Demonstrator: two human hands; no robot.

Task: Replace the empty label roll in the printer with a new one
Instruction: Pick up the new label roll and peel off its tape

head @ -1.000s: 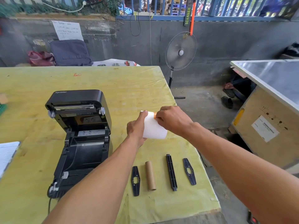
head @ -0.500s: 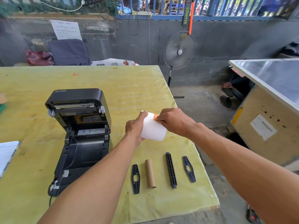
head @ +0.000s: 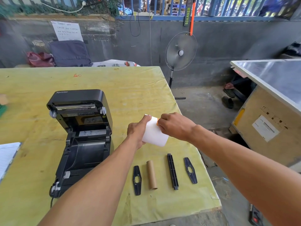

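A black label printer [head: 81, 139] stands on the yellow table [head: 130, 88] with its lid raised and its roll bay empty. To its right I hold a new white label roll [head: 154, 136] above the table. My left hand [head: 138, 131] grips the roll's left end. My right hand [head: 175, 126] pinches a small orange tab at the roll's top edge. On the table nearer to me lie an empty brown cardboard core [head: 151, 175], a black spindle bar [head: 172, 171] and two black flat roll guides [head: 137, 180] [head: 190, 170].
A lined paper sheet [head: 7, 157] lies at the table's left edge. Right of the table stands a metal-topped crate [head: 267, 128]. A standing fan [head: 180, 51] and bags [head: 70, 53] sit by the grey wall behind. A power strip [head: 255, 216] lies on the floor.
Both hands and the roll have stayed in nearly the same place. The right fingers keep working at the orange tab on the roll's top edge.
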